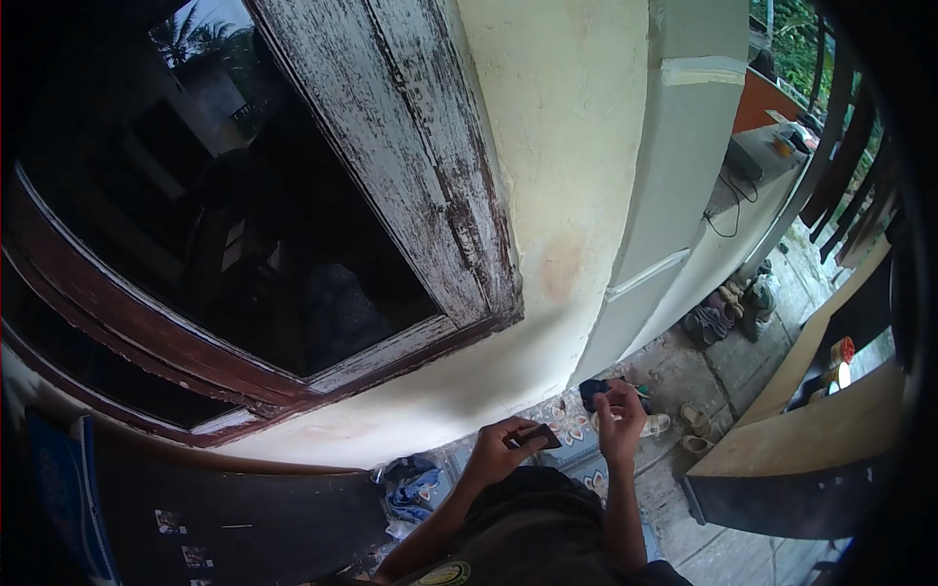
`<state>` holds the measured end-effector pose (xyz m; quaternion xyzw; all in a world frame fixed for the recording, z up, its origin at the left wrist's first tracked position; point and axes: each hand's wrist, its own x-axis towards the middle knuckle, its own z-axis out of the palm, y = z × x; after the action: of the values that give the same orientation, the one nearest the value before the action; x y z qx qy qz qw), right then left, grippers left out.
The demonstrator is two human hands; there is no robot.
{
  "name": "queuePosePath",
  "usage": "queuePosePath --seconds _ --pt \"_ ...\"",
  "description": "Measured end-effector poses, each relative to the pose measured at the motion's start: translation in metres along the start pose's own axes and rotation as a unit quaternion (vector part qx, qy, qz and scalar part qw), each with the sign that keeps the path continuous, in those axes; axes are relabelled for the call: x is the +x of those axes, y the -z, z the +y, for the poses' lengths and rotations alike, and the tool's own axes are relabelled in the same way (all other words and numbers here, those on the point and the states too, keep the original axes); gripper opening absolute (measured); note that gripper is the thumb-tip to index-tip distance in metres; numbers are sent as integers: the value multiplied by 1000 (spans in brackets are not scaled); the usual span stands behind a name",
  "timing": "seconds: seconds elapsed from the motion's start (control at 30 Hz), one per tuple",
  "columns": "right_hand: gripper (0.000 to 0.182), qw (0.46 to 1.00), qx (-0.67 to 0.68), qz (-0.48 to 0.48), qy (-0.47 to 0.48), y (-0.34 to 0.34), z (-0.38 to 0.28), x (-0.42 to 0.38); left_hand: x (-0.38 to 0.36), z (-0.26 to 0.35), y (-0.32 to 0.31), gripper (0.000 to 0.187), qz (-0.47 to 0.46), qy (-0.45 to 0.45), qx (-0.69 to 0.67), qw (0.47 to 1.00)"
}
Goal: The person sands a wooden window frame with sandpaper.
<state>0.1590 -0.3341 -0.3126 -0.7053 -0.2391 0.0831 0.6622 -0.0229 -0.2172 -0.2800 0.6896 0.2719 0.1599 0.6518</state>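
My left hand (506, 449) grips a small flat dark piece (539, 439) between thumb and fingers, low in the middle of the view. To its right, my right hand (620, 415) is raised with fingers bent and thumb near the fingertips; whether anything small is between them cannot be made out. The two hands are apart. In front of them stands the wall (576, 195), with a window frame (430, 176) of peeling white and brown paint around dark glass. A dark blue item (592, 393) lies beyond my right hand.
Crumpled blue cloth and plastic (412, 485) lie at lower left, beside a dark panel (264, 518). Shoes (710, 322) stand along the wall, and sandals (696, 420) near a wooden piece of furniture (782, 469). A ledge (772, 166) with a cable is at upper right.
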Motion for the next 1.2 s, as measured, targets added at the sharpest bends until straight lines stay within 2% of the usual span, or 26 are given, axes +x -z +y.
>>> queuePosePath --seconds 0.03,0.1,0.13,0.17,0.2,0.23,0.27,0.3,0.33,0.4,0.47,0.53,0.57,0.6,0.63,0.67,0.7,0.73,0.8,0.83,0.93,1.03,1.1,1.17,1.2 --pt "22 993 -18 110 -29 10 26 14 -3 -2 1 30 6 33 -34 999" --pt "22 949 -148 278 13 50 140 33 -7 -12 12 24 -4 19 -61 998" --pt "22 874 -368 313 -43 70 195 18 -9 -14 18 21 -3 31 -115 993" --pt "22 746 -573 325 -100 91 225 -8 -13 -18 21 19 -2 49 -173 984" --pt "13 641 -570 481 -179 78 194 -3 -15 -21 27 15 -15 59 -153 986" --pt "13 768 -524 352 -108 76 186 -5 -10 -24 38 15 -28 54 -144 988" --pt "12 864 -454 214 -33 66 184 -12 -9 -31 53 14 -30 69 -173 982" --pt "8 933 -352 72 16 47 171 -17 -19 -41 57 14 -21 99 -217 971" --pt "7 953 -300 12 49 21 152 -24 -18 -45 63 14 0 140 -238 961" --pt "13 988 -139 -46 -54 -28 145 -48 -15 -45 73 16 17 156 -228 961" --pt "13 989 -42 -94 -103 -69 96 -71 -18 -42 83 19 10 146 -216 965" --pt "22 981 27 -132 -138 -98 43 -91 -17 -44 93 22 10 124 -195 973" --pt "30 977 57 -172 -112 -106 30 -98 -15 -42 95 22 8 129 -195 972" --pt "39 979 3 -193 -60 -112 -3 -98 -13 -39 96 23 42 123 -136 982" --pt "39 980 2 -187 -65 -114 -20 -96 -13 -38 95 25 73 116 -76 988" --pt "43 976 -51 -209 22 -115 -32 -94 -11 -45 95 33 63 74 -98 990" --pt "47 962 -106 -228 110 -114 -44 -92 -11 -50 95 33 54 77 -97 991" --pt "50 955 -110 -261 89 -113 -55 -89 -10 -48 94 36 28 64 -105 992" --pt "49 964 -112 -222 91 -116 -43 -93 -9 -43 98 46 -39 62 -126 989" --pt "47 970 -112 -192 96 -117 -35 -95 -12 -41 102 46 -43 65 -128 989" --pt "45 977 -86 -189 43 -115 -35 -102 -20 -37 114 58 -137 51 -106 984" --pt "46 980 -61 -190 -3 -115 -40 -113 -21 -43 121 61 -165 37 -63 984" --pt "46 980 -63 -187 11 -113 -39 -117 -24 -49 122 59 -158 49 -75 983" --pt "40 981 -50 -185 17 -110 -38 -118 -23 -51 121 54 -161 12 -43 986" --pt "34 983 -37 -178 -3 -108 -41 -117 -23 -54 117 48 -131 -6 -65 989"
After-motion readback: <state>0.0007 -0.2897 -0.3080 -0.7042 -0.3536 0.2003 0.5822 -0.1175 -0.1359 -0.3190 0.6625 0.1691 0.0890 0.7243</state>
